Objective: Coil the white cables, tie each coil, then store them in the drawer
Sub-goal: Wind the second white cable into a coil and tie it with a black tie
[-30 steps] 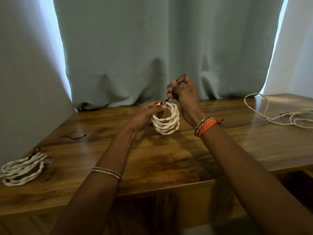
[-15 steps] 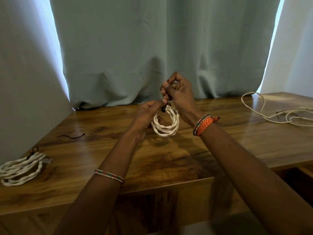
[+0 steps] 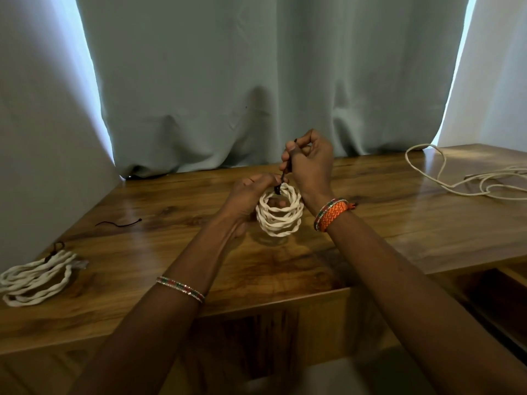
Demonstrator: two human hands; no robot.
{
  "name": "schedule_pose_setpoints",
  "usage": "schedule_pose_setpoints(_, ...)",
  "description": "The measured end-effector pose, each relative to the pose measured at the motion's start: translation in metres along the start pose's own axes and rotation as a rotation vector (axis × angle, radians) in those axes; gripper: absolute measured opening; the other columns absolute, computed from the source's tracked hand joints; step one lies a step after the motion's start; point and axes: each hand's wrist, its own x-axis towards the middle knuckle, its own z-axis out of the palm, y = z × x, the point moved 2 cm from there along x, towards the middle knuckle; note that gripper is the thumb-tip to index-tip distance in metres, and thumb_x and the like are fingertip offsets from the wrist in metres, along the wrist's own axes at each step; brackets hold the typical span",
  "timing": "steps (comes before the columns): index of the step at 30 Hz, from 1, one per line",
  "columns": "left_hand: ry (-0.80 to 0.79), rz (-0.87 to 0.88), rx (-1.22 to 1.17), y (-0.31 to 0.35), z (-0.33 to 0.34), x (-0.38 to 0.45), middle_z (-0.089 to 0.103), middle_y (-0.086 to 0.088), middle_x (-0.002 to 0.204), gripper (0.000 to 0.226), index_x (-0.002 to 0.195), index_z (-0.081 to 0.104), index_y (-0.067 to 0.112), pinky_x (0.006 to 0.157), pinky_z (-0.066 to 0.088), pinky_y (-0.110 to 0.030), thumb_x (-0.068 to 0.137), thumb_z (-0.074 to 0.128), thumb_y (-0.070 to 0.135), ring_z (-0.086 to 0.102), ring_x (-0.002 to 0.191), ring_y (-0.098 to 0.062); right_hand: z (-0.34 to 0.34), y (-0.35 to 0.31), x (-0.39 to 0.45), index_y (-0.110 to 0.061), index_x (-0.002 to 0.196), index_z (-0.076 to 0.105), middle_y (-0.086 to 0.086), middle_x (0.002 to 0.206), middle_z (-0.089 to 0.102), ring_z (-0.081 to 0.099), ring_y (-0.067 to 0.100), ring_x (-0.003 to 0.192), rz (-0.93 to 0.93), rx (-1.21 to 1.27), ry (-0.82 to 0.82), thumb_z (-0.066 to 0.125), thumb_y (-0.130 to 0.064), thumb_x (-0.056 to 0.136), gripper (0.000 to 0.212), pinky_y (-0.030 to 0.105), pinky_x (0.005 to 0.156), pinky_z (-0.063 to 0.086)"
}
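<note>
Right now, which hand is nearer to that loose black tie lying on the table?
Left. The left hand grips the coil, right of the loose black tie; the right hand is farther right.

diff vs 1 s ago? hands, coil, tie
Little has changed. The right hand still pinches the dark tie and pulls it up from the coil, its grip shifting slightly along the tie. The left hand keeps holding the coil at its top. Nothing was let go. The tied coil, spare tie and loose cable lie where they were on the table.
</note>
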Motion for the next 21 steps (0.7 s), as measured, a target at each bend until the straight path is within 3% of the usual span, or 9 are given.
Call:
schedule_pose_setpoints(4,0.036,0.044,-0.003,-0.002,-0.004,0.002,0.063,0.002,0.053,0.020,0.071,0.067,0.005,0.055,0.042,-0.025,0.087,0.055,0.001,0.049,0.048,-0.008,-0.004,0.004,0.003,-0.013,0.073,0.050,0.009,0.068,0.065,0.064,0.017,0.054,-0.163,-0.333,-0.051,0.061,-0.005,0.087,0.019,0.038,0.048,0.055)
schedule_pose_setpoints(9,0.005,-0.010,-0.073,0.002,-0.002,0.001,0.059,-0.004,0.057,0.011,0.080,0.056,0.005,0.034,0.034,-0.014,0.084,0.056,-0.005,0.040,0.033,-0.004,-0.015,-0.010,0.010,-0.009,0.079,0.060,0.003,0.071,0.069,0.067,0.014,0.067,-0.345,-0.593,-0.187,0.067,-0.017,0.085,0.012,0.040,0.066,0.056)
schedule_pose_setpoints(13,-0.030,-0.065,-0.145,-0.002,-0.001,0.002,0.058,-0.002,0.052,0.024,0.090,0.040,0.010,0.034,0.033,-0.017,0.084,0.056,-0.007,0.040,0.033,-0.005,-0.023,-0.019,0.007,-0.008,0.081,0.060,0.005,0.071,0.067,0.063,0.018,0.065,-0.601,-0.777,-0.406,0.064,-0.017,0.087,0.011,0.041,0.063,0.053)
schedule_pose_setpoints(16,-0.115,-0.067,-0.180,-0.003,-0.002,0.003,0.057,-0.004,0.056,0.020,0.093,0.041,0.011,0.035,0.032,-0.017,0.086,0.053,-0.004,0.037,0.034,-0.007,-0.028,-0.022,0.004,-0.006,0.081,0.060,0.008,0.065,0.063,0.057,0.021,0.056,-0.772,-0.895,-0.450,0.059,-0.014,0.089,0.012,0.042,0.056,0.051)
schedule_pose_setpoints(19,-0.229,-0.102,-0.151,-0.005,-0.001,0.004,0.054,-0.005,0.061,0.011,0.084,0.054,0.011,0.057,0.044,-0.029,0.077,0.061,0.017,0.044,0.046,-0.013,-0.032,-0.025,0.001,-0.004,0.082,0.059,0.008,0.069,0.067,0.062,0.020,0.059,-0.785,-0.799,-0.395,0.058,-0.015,0.090,0.014,0.042,0.056,0.051)
schedule_pose_setpoints(21,-0.270,-0.114,-0.080,-0.009,0.002,0.003,0.054,-0.001,0.054,0.016,0.078,0.057,0.011,0.076,0.037,-0.046,0.074,0.066,0.025,0.042,0.053,-0.018,-0.030,-0.029,-0.001,-0.003,0.081,0.057,0.009,0.073,0.068,0.065,0.022,0.063,-0.789,-0.740,-0.362,0.055,-0.015,0.089,0.015,0.042,0.056,0.052)
